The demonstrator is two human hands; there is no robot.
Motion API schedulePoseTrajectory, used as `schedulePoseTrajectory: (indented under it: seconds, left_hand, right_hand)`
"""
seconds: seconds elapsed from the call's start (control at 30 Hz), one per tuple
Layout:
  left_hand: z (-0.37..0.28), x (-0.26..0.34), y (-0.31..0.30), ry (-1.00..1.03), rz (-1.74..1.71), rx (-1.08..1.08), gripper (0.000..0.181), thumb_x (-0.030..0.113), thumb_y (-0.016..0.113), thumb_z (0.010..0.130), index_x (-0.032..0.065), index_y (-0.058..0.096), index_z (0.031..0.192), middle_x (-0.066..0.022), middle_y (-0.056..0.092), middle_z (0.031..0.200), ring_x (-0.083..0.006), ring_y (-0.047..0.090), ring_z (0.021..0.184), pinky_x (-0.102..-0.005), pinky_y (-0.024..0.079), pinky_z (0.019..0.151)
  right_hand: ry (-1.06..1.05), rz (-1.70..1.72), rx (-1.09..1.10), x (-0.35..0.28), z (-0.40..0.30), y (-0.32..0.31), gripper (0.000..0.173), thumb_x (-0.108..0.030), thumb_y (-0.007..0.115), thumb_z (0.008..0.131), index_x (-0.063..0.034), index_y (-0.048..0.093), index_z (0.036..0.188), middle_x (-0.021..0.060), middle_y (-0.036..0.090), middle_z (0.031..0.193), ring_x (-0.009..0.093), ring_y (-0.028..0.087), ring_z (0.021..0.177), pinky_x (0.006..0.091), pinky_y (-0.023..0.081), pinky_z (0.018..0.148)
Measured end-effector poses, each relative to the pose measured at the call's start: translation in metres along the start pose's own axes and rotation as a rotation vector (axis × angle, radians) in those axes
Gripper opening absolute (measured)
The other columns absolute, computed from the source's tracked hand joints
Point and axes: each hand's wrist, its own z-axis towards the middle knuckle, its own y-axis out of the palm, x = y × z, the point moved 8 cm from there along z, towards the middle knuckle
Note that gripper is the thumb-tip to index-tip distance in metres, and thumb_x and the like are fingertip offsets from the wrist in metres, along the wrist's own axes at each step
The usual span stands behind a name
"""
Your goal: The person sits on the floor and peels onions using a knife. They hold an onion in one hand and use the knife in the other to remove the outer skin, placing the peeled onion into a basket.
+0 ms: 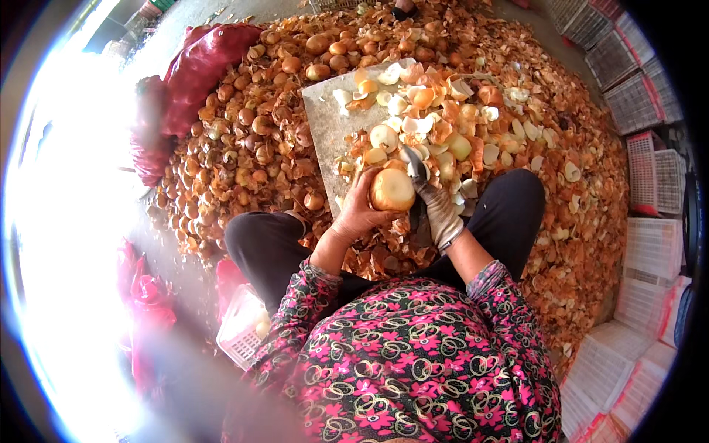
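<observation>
My bare left hand (357,206) is wrapped around a large onion (392,190), whose pale cut end faces up. On my right hand (437,210) is a dirty work glove, and its fingers grip a knife (414,164) beside the onion. The blade points away from me; most of the handle is hidden in the glove. Under and beyond my hands lies a grey board (328,130). Its right part is covered with peel pieces and cut onion scraps (412,124). A peeled-looking onion (383,138) sits on it just past the one I hold.
Unpeeled onions (243,138) are heaped to the left, with red mesh sacks (202,72) behind them. Loose onion skins (581,243) cover the floor to the right, up to stacked plastic crates (653,249). A white basket (243,326) stands by my left knee. Another person's hand (405,6) shows at the far edge.
</observation>
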Motion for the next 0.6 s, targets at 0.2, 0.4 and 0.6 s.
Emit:
schedulePoseTrajectory:
  seconds: [0.2,0.4,0.6]
  left_hand:
    - [0.0,-0.038,0.008,-0.295,0.579,-0.063,0.099,0.042,0.083,0.057,0.0066,0.039,0.139,-0.0234,0.052,0.123,-0.0402,0.053,0.114,-0.0461,0.045,0.094]
    - [-0.009,-0.077,-0.001,-0.463,0.478,-0.026,0.09,0.037,0.085,0.056,0.0023,0.042,0.127,-0.0241,0.055,0.115,-0.04,0.057,0.106,-0.0448,0.048,0.09]
    - [-0.023,-0.096,-0.013,-0.498,0.244,0.102,0.079,0.038,0.086,0.058,-0.0038,0.044,0.11,-0.0259,0.058,0.106,-0.0385,0.059,0.101,-0.0436,0.048,0.086]
  right_hand:
    - [-0.216,-1.135,0.054,-0.001,0.036,-0.001,0.046,-0.037,0.071,0.081,0.004,0.064,0.101,0.0182,0.067,0.078,0.027,0.065,0.07,0.0377,0.051,0.067]
    - [-0.117,-1.314,-0.081,-0.008,0.02,0.036,0.045,-0.034,0.07,0.08,0.0016,0.063,0.106,0.022,0.068,0.087,0.03,0.067,0.081,0.0386,0.052,0.076]
    - [-0.053,-1.249,-0.05,0.015,0.02,-0.02,0.038,-0.034,0.067,0.085,-0.0015,0.061,0.105,0.0189,0.067,0.085,0.031,0.064,0.079,0.0394,0.05,0.076]
